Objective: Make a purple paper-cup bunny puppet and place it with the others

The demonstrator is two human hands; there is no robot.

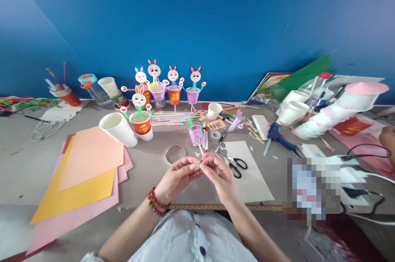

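Note:
Close to the table's front edge, my left hand (182, 172) and my right hand (218, 173) meet with fingertips pinched. Between them is a small whitish piece (197, 166), too small to name; both hands are closed on it. Just beyond my fingers lies a purple-coloured paper cup (196, 135), tilted, with green strips at one end and a pale stick (200, 149) reaching toward my hands. Scissors with black handles (239, 166) rest on a white paper sheet (251, 173) beside my right hand. A roll of tape (175, 154) lies beyond my left hand.
Paper-cup rabbit figures (174, 93) stand at the back. Stacked white cups (117, 129) and coloured paper sheets (83, 171) are at left. On the right are a blue glue gun (282, 137), a cup tower (336, 110) and a power strip (354, 188) with cables.

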